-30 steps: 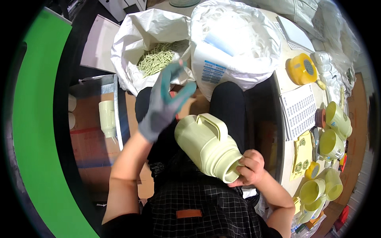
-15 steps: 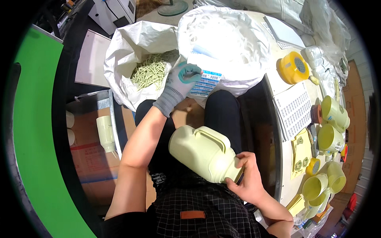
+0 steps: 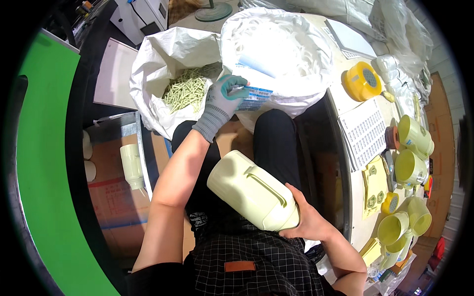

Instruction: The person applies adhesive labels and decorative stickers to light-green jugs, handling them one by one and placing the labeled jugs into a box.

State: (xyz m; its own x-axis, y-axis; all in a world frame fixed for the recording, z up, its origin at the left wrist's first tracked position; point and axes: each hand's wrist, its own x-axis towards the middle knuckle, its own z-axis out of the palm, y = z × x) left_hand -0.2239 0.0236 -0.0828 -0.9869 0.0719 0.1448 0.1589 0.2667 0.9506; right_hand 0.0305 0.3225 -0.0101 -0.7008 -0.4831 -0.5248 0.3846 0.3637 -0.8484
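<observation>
My right hand [image 3: 311, 220], bare, grips the narrow end of a pale green jug [image 3: 239, 190] with a side handle. The jug lies tilted above my lap, its wide end pointing up and left, its handle toward me and to the right. My left hand [image 3: 224, 96] wears a grey glove with teal fingertips. Its fingers are curled in a pinch at the left edge of a sheet of blue-and-white stickers [image 3: 256, 97], which rests against the front of a white sack.
One white sack [image 3: 158, 47] holds short pale green sticks [image 3: 187, 90]; another holds white plastic rings [image 3: 281, 44]. On the right-hand table [image 3: 340, 106] are a yellow tape roll [image 3: 363, 81], printed sheets [image 3: 363, 130] and several green jug bodies [image 3: 410, 167]. Another jug [image 3: 131, 166] lies in a carton at left.
My right hand has turned the jug, so its handle now faces more toward me and its mouth end is less visible. The sticker sheet has tilted slightly in my left hand.
</observation>
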